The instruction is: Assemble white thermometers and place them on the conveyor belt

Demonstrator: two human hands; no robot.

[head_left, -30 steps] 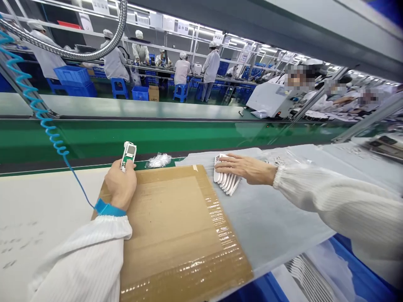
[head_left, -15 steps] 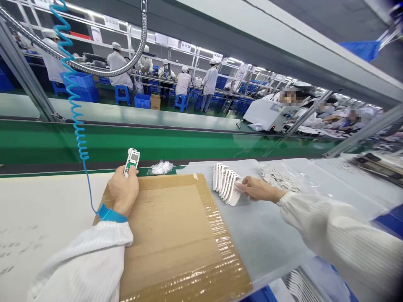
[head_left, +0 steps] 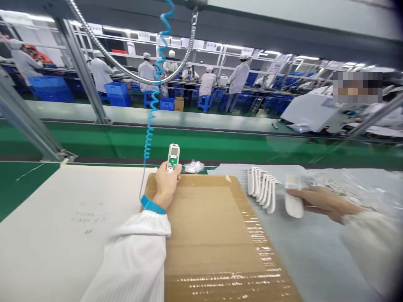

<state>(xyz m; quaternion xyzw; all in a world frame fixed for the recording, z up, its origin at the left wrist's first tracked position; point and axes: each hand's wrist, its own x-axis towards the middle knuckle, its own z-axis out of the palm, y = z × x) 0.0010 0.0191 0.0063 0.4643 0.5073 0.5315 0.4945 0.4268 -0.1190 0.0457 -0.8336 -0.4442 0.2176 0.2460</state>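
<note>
A row of white plastic pieces obstructs the path between the right hand and the cardboard sheet; a coiled blue cord rises just left of the left hand.

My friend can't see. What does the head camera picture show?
A person's left hand holds a small white-and-green handheld device over a cardboard sheet, while the right hand holds a white plastic piece beside a row of matching pieces.

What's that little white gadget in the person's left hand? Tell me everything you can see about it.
The small white handheld gadget looks like hard plastic. It has a narrow, rounded body, with a small grey screen near the top and a green patch below it. It stands upright, gripped at its lower end by the left hand, the only thing touching it, above the far edge of a cardboard sheet.
</note>
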